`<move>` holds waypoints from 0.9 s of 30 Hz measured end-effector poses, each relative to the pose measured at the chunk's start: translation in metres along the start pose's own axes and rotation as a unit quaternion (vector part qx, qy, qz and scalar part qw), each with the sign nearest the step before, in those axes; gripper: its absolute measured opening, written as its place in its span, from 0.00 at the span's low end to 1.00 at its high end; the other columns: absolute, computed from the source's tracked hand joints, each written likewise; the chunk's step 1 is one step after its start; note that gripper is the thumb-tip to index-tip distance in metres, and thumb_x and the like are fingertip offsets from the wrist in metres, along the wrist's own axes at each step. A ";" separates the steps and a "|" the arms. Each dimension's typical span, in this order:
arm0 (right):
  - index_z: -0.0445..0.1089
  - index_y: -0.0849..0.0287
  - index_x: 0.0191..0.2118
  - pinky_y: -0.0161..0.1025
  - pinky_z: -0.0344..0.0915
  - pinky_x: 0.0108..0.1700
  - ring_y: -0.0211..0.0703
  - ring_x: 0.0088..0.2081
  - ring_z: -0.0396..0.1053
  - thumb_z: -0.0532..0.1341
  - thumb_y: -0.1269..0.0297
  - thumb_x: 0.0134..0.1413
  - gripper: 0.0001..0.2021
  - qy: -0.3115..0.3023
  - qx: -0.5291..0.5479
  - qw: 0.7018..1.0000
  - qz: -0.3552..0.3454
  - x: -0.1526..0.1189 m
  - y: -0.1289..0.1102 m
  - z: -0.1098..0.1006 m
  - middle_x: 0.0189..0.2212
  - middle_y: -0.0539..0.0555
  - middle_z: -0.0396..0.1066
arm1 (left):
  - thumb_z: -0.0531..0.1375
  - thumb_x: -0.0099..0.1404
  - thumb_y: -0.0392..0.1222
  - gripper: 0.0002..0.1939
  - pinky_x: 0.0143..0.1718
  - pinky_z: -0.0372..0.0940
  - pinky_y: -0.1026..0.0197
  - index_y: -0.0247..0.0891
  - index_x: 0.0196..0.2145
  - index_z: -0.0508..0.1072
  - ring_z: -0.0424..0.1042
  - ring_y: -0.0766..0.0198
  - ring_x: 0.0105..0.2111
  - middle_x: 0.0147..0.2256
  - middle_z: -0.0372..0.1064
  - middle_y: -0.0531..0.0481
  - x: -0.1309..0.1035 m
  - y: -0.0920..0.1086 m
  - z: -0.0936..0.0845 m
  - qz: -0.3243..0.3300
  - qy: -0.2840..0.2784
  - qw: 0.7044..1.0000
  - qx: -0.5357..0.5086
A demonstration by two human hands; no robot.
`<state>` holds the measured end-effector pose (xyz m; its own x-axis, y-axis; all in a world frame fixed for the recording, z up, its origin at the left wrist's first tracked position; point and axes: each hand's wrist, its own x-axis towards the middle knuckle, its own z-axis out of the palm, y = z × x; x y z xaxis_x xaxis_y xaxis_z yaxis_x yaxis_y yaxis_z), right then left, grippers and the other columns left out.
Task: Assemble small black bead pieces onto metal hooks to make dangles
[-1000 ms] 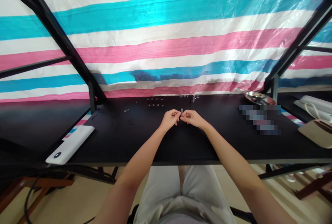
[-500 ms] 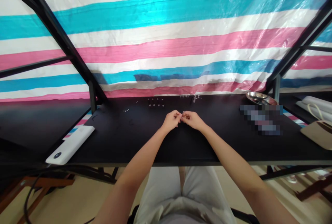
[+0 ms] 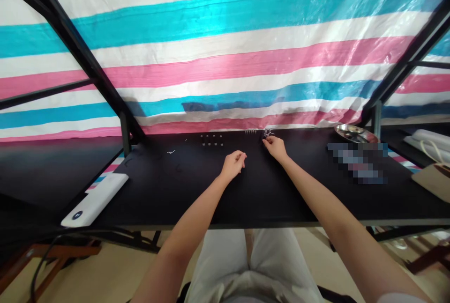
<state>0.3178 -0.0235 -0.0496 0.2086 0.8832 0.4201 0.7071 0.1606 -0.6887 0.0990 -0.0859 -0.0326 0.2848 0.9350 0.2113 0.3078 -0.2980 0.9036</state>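
My left hand (image 3: 233, 164) hovers over the middle of the black table (image 3: 168, 186), thumb and fingertips pinched together. Whatever it holds is too small or hidden to make out. Farther forward and to the right, my right hand (image 3: 276, 148) has its fingers closed together at a small clear-and-white item (image 3: 266, 132) near the table's back edge. Its fingertips partly cover that spot, so their grip is unclear. Left of it lies a row of several tiny pale pins (image 3: 251, 131). Several small dark pieces with shiny tops (image 3: 215, 144) stand in two rows beyond my left hand.
Thin white scraps (image 3: 171, 151) lie to the left. A white power bank-like device (image 3: 96, 200) rests at the left edge. A shiny metal plate (image 3: 356, 133) sits at the back right, behind a blurred patch. Black frame bars rise at both sides, before striped sheeting (image 3: 246, 69).
My right hand has left my left hand and reached forward and right to the small items at the back edge. My left hand stays pinched in nearly the same place.
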 end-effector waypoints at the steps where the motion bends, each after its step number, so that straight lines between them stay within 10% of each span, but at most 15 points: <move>1: 0.70 0.61 0.26 0.36 0.61 0.33 0.42 0.27 0.68 0.57 0.59 0.47 0.10 0.000 -0.011 1.000 0.000 0.003 0.003 0.001 0.23 0.54 0.72 | 0.49 0.62 0.49 0.15 0.18 0.56 0.69 0.36 0.31 0.68 0.59 0.74 0.13 0.18 0.62 0.57 0.000 0.000 0.000 0.002 -0.004 1.000 0.008; 27: 0.70 0.59 0.31 0.36 0.63 0.36 0.42 0.31 0.70 0.57 0.62 0.50 0.07 -0.037 -0.083 0.996 -0.025 0.015 0.003 0.010 0.28 0.54 0.73 | 0.47 0.63 0.49 0.18 0.24 0.59 0.68 0.36 0.31 0.71 0.65 0.70 0.19 0.19 0.65 0.54 -0.003 0.003 0.000 0.028 -0.022 0.992 0.117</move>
<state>0.3162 -0.0058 -0.0511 0.1252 0.9069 0.4023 0.8183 0.1349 -0.5588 0.0987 -0.0892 -0.0308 0.3450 0.9078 0.2383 0.4916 -0.3911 0.7780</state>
